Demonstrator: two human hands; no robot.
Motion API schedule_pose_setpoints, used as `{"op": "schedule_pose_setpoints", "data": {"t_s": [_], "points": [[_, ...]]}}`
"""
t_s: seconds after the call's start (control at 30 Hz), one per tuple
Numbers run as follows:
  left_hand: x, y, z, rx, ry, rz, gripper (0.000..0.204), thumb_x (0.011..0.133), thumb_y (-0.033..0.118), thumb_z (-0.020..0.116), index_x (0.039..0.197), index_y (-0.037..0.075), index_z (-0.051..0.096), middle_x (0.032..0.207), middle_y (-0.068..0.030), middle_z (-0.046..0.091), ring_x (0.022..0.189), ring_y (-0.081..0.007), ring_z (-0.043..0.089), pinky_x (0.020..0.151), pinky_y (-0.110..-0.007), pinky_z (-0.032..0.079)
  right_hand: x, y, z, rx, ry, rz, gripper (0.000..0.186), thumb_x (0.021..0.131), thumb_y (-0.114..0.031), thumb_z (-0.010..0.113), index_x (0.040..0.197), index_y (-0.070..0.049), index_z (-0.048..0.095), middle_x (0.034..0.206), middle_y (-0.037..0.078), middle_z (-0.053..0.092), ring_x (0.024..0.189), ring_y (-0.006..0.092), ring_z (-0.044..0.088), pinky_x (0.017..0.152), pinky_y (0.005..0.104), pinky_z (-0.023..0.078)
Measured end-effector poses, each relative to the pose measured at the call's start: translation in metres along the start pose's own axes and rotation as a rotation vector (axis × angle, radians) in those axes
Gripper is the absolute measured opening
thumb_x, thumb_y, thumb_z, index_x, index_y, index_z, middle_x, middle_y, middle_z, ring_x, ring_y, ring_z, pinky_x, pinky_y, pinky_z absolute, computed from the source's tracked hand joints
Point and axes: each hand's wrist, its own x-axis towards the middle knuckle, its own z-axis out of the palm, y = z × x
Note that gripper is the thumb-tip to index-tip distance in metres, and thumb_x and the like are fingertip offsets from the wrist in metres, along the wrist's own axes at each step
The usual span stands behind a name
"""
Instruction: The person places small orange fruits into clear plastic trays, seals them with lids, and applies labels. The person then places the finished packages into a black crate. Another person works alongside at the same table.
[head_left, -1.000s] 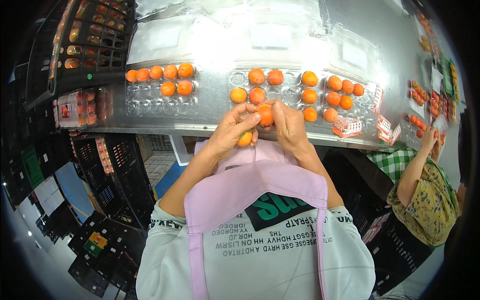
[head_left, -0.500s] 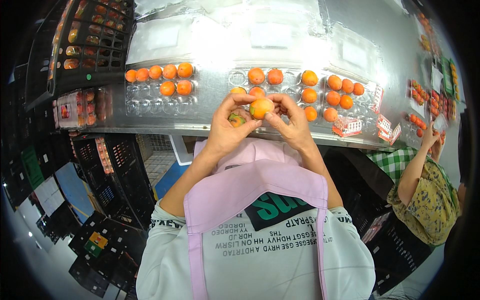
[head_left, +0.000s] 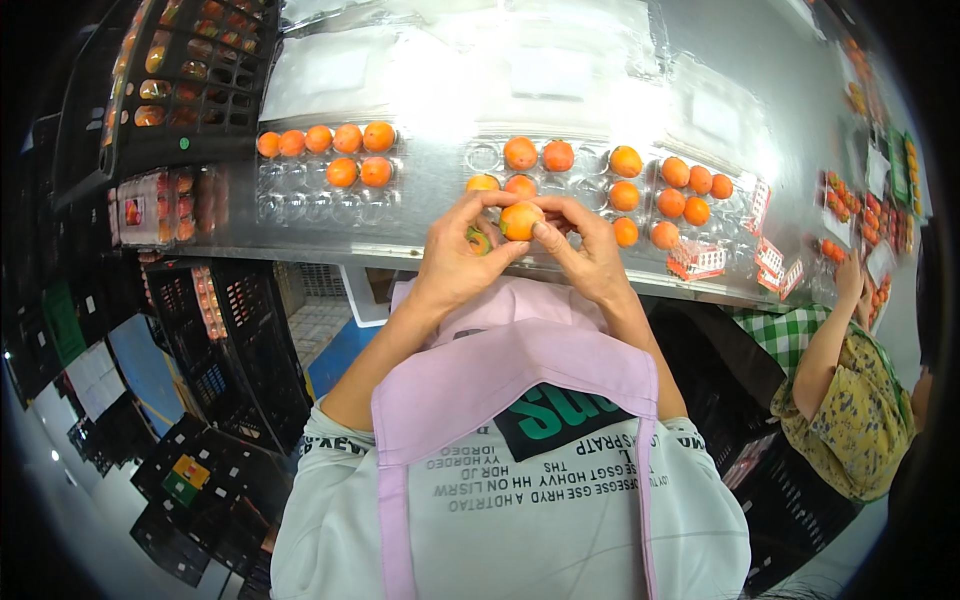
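Note:
My left hand (head_left: 455, 260) is curled around a persimmon with a green calyx (head_left: 478, 240), mostly hidden by its fingers, and also steadies a second orange persimmon (head_left: 521, 222). My right hand (head_left: 585, 250) grips that second fruit between thumb and fingers. Just beyond my hands is a clear plastic tray (head_left: 484, 154) with loose persimmons in some of its cups. Another tray (head_left: 305, 208), to the left, holds several persimmons along its upper rows. A further group of persimmons (head_left: 675, 172) sits in a tray to the right, near small red-and-white printed cartons (head_left: 698, 258).
A steel worktable (head_left: 430, 240) carries stacked plastic sheets. A black crate (head_left: 200, 110) of fruit stands at upper left, beside packed boxes (head_left: 160, 210). More black crates (head_left: 240, 330) are below left. A co-worker in a patterned sleeve (head_left: 840, 400) handles fruit packs at the right.
The persimmon between my fingers has been turned, showing a different side, and both hands' fingers have shifted around it. The co-worker's hands moved slightly. The view has shifted a little.

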Motion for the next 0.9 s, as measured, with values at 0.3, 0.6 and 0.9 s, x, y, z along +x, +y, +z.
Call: {"op": "schedule_pose_setpoints", "data": {"t_s": [0.3,0.6,0.9], "points": [[-0.008,-0.007,-0.007,0.326,0.156,0.177,0.041,0.067,0.006,0.073,0.106,0.007,0.06,0.102,-0.0074,0.061,0.06,-0.0114,0.054,0.059,-0.024,0.045,0.009,-0.006,0.005,-0.184,-0.117,-0.018,0.028,0.083,-0.018,0.068,0.104,-0.001,0.062,0.077,0.006,0.061,0.064,0.0113,0.053,0.06,0.0248,0.044],[-0.028,-0.05,-0.075,0.475,0.739,-0.114,0.04,0.069,0.014,0.074,0.105,0.006,0.058,0.096,-0.0072,0.065,0.065,-0.0164,0.058,0.064,-0.03,0.046,0.017,-0.009,-0.008,-0.22,-0.226,-0.004,0.023,0.087,-0.016,0.063,0.105,-0.001,0.062,0.078,0.005,0.061,0.066,0.0108,0.053,0.062,0.025,0.044],[-0.025,-0.052,-0.08,0.639,0.684,-0.298,0.035,0.069,0.023,0.074,0.098,0.006,0.064,0.095,-0.0096,0.065,0.073,-0.0255,0.061,0.07,-0.035,0.047,0.01,-0.018,-0.018,-0.247,-0.132,0.086,0.02,0.088,-0.013,0.06,0.104,0.0,0.064,0.082,0.003,0.062,0.072,0.0087,0.052,0.067,0.0232,0.044]]}}
